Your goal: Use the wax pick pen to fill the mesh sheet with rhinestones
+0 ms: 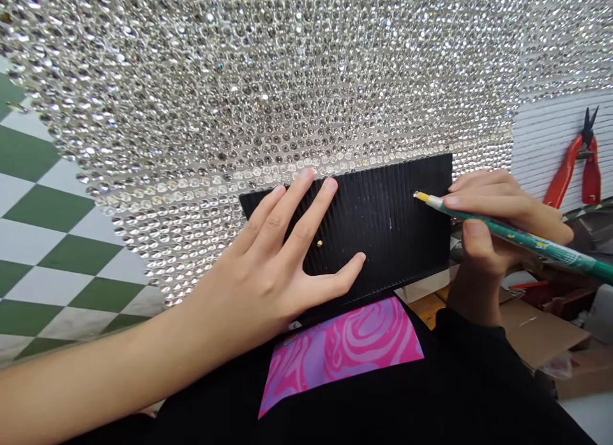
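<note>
My left hand point(272, 266) lies with its fingers spread over a black ridged board point(378, 234), pressing on its left half. Between its thumb and forefinger, a small gold-coloured bead point(320, 243) rests on the board. My right hand point(502, 215) grips a green pencil with a pale yellow tip point(541, 244), its point at the board's right part. A tiny shiny rhinestone point(415, 194) shows right at that tip; whether it sticks to the tip or lies on the board, I cannot tell. Just above the board stretches a sheet covered in rows of clear rhinestones point(287, 81).
Red-handled pliers point(572, 167) lie on a white lined strip point(531, 145) at right. A pink and purple swirled card point(354, 349) rests on dark clothing below the board. Green and white checks point(71, 279) show at left, and a cardboard box point(541, 336) stands lower right.
</note>
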{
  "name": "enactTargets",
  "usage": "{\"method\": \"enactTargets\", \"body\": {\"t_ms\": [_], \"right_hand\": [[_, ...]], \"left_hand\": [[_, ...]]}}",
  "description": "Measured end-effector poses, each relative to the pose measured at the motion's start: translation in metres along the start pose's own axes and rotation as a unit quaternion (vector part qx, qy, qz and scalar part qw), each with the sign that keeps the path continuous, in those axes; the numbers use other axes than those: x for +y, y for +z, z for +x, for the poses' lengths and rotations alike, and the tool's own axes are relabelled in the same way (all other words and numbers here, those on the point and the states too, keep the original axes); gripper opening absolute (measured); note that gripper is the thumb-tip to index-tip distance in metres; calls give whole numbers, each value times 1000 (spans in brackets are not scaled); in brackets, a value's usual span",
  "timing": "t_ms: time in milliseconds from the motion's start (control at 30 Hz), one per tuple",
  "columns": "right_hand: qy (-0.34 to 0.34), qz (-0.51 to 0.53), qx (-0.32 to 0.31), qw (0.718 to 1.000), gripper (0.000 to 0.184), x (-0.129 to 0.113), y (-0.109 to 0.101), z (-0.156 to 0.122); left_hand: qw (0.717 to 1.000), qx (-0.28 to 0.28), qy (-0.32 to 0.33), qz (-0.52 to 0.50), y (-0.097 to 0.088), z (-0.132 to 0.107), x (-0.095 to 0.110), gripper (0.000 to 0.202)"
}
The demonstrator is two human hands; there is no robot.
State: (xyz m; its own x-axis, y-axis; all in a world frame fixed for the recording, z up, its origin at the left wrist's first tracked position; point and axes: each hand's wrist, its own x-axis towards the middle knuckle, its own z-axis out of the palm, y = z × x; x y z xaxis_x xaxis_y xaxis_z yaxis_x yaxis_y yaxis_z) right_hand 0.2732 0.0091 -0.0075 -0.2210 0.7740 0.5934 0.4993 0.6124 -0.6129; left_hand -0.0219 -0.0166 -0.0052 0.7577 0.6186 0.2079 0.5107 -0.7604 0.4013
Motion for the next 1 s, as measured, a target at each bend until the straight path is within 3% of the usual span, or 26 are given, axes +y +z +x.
{"method": "enactTargets", "body": {"t_ms": [200, 300, 367, 600, 733, 1000], "right_hand": [[10, 5, 36, 999, 27, 3, -7, 5], [-28, -17, 161, 986, 15, 23, -18, 12], [-62, -46, 227, 971, 21, 40, -29, 14], [-12, -156, 191, 969, 23, 71, -58, 8], [-5, -158, 197, 967, 30, 71, -55, 6], [29, -140, 170, 975, 23, 66, -53, 8]], "left_hand": [[1000, -2, 10, 7, 0, 0, -1, 68], [1000, -1, 7, 10, -1, 0, -2, 71], [1000, -10, 6, 8, -1, 0, -1, 74], [1000, -8, 2, -6, 0, -1, -1, 70], [1000, -19, -6, -21, 1, -1, -1, 58], [999, -16, -10, -35, -1, -1, -1, 52]]}}
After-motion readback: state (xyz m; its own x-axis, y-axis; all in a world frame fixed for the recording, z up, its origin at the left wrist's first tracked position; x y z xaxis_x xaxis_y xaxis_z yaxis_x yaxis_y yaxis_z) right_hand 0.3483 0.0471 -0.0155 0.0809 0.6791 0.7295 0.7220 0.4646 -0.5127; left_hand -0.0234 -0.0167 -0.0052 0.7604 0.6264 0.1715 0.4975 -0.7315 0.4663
